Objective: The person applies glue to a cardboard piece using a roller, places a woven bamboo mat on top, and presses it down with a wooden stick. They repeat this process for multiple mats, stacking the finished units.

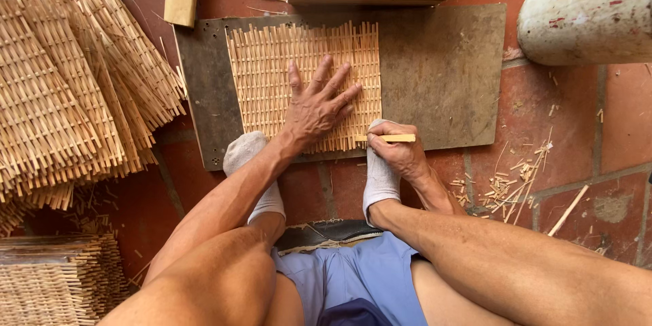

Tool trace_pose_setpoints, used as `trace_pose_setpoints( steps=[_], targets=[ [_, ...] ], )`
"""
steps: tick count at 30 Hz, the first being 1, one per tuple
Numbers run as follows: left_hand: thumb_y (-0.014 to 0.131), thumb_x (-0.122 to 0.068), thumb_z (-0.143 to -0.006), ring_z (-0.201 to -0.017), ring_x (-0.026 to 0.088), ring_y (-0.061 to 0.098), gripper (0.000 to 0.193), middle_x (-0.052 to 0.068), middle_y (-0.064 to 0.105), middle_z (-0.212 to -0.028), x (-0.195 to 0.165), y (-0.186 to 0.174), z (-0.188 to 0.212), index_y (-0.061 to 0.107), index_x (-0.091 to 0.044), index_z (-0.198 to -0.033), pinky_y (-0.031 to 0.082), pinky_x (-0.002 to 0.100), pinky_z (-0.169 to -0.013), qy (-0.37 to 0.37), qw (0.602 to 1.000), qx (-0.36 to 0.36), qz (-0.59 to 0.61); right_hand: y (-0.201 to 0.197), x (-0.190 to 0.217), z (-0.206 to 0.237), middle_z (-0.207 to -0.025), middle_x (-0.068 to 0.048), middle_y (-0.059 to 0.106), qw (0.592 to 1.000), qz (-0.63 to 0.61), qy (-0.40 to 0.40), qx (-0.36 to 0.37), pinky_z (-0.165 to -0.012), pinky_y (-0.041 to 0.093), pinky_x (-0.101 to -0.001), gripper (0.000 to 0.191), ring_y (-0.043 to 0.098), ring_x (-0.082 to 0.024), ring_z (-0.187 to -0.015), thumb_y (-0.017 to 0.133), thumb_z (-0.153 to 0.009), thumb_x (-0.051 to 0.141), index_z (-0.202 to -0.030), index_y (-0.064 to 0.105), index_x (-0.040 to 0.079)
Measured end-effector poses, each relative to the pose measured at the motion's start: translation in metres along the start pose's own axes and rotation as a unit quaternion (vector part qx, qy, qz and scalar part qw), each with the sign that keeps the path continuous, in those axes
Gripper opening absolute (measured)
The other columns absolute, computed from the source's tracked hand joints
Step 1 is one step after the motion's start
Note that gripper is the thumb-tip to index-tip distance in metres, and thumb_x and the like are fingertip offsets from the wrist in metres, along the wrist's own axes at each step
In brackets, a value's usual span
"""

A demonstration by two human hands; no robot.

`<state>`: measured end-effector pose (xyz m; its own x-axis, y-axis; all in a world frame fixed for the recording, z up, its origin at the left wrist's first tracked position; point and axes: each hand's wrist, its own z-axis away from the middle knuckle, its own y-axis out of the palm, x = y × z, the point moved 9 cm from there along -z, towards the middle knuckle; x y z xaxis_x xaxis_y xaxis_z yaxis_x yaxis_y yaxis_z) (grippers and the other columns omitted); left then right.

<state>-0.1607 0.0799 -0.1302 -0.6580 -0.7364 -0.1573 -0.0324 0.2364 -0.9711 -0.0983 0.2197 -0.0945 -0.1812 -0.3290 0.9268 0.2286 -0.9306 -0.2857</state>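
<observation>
A: Nearest first, what's w/ the hands?

B: Right hand (401, 153), fingers closed round a flat wood stick (392, 138), just off the near edge of the woven mat (272, 68). Left hand (318, 105) lies flat on the mat, fingers spread open, pinning it to the dark board (441, 68).

A: Step?

B: Looks like evening up the mat's near edge. Next move prob. needs firm pressure & the stick square to the strip ends. Finished mats (61, 88) stacked far left.

A single head-worn camera looks almost straight down from close above the seated person's knees, facing the tiled floor (577, 115). The dark board (441, 68) fills the far middle, stacked woven mats (61, 95) sit left, and a pale cylinder (591, 13) sits far right.
</observation>
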Motion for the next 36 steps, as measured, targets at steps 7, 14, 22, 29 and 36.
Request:
trace_pose_setpoints(
  steps=[7, 14, 22, 29, 36],
  targets=[
    [0.046, -0.068, -0.102, -0.158, 0.035, 0.004, 0.059, 0.005, 0.025, -0.172, 0.001, 0.004, -0.002, 0.047, -0.040, -0.154, -0.014, 0.077, -0.112, 0.000, 0.997, 0.035, 0.072, -0.027, -0.011, 0.004, -0.077, -0.004, 0.074, 0.995, -0.041, 0.078, -0.049, -0.053, 0.054, -0.0241, 0.010, 0.066, -0.009, -0.064, 0.069, -0.090, 0.008, -0.093, 0.075, 0.001],
    [0.047, -0.054, -0.107, -0.161, 0.029, 0.013, 0.049, 0.006, 0.028, -0.173, -0.012, -0.006, 0.000, 0.055, -0.039, -0.153, -0.011, 0.072, -0.121, 0.007, 0.999, 0.030, -0.019, -0.039, 0.004, 0.012, -0.075, -0.007, 0.073, 0.995, 0.097, -0.009, 0.003, -0.059, 0.052, -0.0270, 0.009, 0.065, -0.012, -0.066, 0.071, -0.086, 0.008, -0.090, 0.076, 0.001],
    [0.043, -0.068, -0.105, -0.159, 0.030, 0.015, 0.060, 0.003, 0.029, -0.171, -0.012, 0.000, -0.003, 0.049, -0.036, -0.155, -0.010, 0.075, -0.117, 0.006, 0.998, 0.047, 0.039, -0.036, -0.015, 0.010, -0.077, -0.006, 0.072, 0.998, 0.061, 0.021, 0.018, -0.061, 0.053, -0.0272, 0.008, 0.064, -0.011, -0.069, 0.070, -0.089, 0.007, -0.089, 0.073, 0.000],
    [0.039, -0.068, -0.106, -0.160, 0.027, 0.008, 0.059, -0.002, 0.025, -0.173, -0.011, 0.009, 0.002, 0.046, -0.040, -0.158, -0.012, 0.074, -0.119, 0.007, 0.998, 0.056, 0.018, -0.037, -0.021, 0.019, -0.083, -0.009, 0.074, 0.997, 0.079, 0.004, -0.013, -0.065, 0.054, -0.0285, 0.009, 0.068, -0.013, -0.073, 0.069, -0.090, 0.007, -0.092, 0.072, -0.002],
    [0.038, -0.064, -0.105, -0.158, 0.027, 0.009, 0.058, 0.000, 0.026, -0.170, -0.011, 0.026, 0.005, 0.045, -0.037, -0.156, -0.013, 0.071, -0.118, -0.001, 0.996, 0.065, 0.060, -0.044, -0.021, 0.022, -0.083, -0.009, 0.074, 0.997, 0.058, 0.004, -0.054, -0.064, 0.054, -0.0280, 0.010, 0.067, -0.013, -0.073, 0.068, -0.089, 0.007, -0.092, 0.071, -0.003]
  ],
)
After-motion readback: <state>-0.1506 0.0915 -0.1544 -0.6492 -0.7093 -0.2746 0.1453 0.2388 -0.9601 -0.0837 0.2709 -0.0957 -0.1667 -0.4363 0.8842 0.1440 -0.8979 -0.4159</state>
